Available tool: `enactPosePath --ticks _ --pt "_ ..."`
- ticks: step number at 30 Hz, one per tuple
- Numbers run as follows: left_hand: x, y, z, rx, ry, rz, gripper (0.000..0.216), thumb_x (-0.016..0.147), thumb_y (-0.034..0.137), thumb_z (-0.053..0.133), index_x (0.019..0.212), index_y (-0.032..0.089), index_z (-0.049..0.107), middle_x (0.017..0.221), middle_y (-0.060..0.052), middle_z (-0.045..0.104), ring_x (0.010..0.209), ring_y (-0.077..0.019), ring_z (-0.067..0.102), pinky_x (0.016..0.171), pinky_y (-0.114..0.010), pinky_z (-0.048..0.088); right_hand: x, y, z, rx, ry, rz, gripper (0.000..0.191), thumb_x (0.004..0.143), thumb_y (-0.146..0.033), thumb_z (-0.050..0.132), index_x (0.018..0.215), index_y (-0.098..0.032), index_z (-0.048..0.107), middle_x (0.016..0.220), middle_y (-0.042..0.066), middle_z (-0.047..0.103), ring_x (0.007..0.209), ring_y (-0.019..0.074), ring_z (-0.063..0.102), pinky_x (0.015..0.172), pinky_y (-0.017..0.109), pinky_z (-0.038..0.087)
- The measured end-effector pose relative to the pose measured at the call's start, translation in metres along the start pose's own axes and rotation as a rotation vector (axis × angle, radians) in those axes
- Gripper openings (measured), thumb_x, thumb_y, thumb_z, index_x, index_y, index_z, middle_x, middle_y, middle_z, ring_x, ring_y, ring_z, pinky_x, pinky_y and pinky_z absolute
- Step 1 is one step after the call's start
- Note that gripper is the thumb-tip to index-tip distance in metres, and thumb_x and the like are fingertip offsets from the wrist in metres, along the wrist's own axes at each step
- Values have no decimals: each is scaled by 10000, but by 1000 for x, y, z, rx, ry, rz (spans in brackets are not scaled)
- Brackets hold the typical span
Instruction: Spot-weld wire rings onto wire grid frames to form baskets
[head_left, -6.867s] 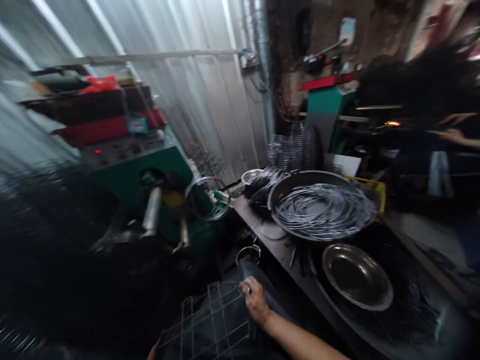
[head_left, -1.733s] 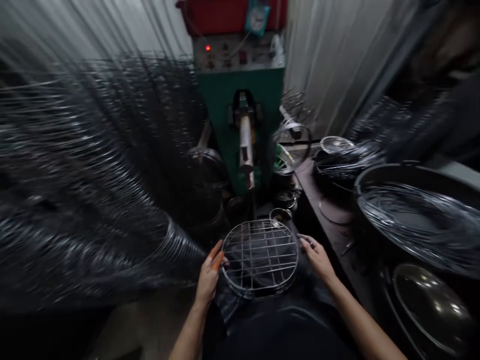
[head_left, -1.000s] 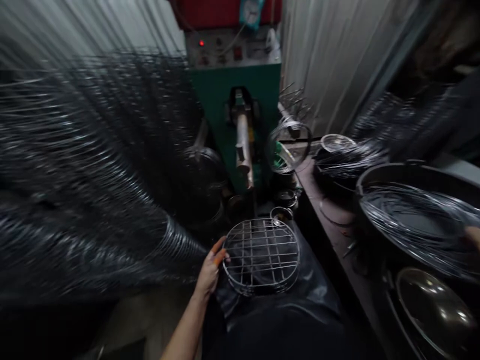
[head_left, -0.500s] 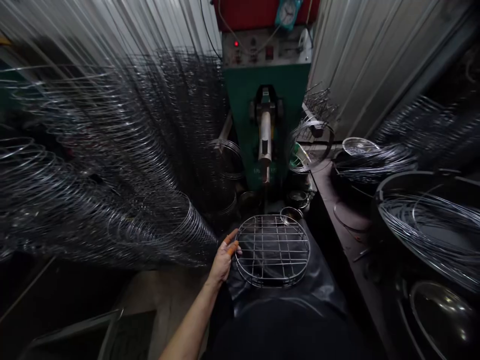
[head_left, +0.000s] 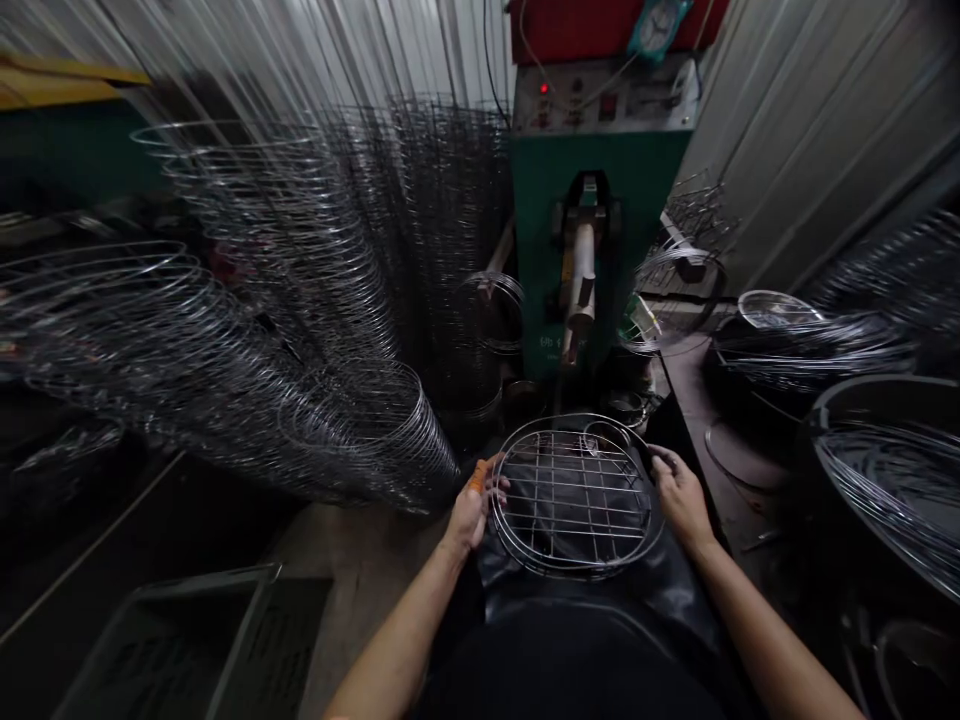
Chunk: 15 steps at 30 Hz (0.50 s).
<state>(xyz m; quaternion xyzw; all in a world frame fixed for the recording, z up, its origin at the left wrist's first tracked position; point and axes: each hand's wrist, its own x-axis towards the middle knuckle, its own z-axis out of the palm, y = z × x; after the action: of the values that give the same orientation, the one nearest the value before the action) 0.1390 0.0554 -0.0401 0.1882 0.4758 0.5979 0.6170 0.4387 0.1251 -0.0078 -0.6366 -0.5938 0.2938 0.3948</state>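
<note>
Left hand (head_left: 472,507) and right hand (head_left: 681,497) clamp opposite rims of oval wire rack (head_left: 571,487), which rests on black plastic sheet (head_left: 600,600).

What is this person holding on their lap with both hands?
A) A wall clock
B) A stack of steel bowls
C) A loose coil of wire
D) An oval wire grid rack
D: the left hand and right hand hold the rim of the oval wire grid rack, which rests over a black sheet.

Dim, shadowy scene: soft pale light sits on the far corrugated metal wall (head_left: 817,130), the near floor (head_left: 360,610) falls dark, and wide-lens distortion bends both side edges
</note>
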Motion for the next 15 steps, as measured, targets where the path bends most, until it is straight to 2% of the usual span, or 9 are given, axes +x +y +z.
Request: enactPosePath --ticks 3,7,15 --pt "5 2 -4 4 32 -11 555 653 529 688 1031 127 631 685 -7 576 562 -81 494 536 -205 406 -7 17 15 46 -75 77 387 772 -442 463 981 -177 652 958 89 686 899 249 619 799 359 487" --pt "13 1 -5 45 83 -54 588 582 378 771 1092 140 599 651 22 566 534 -74 475 531 -206 397 -21 40 17 120 -132 149 408 762 -467 500 1019 -184 645 1004 93 684 939 255 625 839 379 490" --pt "23 -14 -14 190 44 -50 656 598 347 733 1197 147 555 628 43 536 532 -64 444 507 -182 365 -27 43 16 144 -147 189 472 774 -449 481 1142 -175 589 1133 104 641 1074 254 578 946 389 442"
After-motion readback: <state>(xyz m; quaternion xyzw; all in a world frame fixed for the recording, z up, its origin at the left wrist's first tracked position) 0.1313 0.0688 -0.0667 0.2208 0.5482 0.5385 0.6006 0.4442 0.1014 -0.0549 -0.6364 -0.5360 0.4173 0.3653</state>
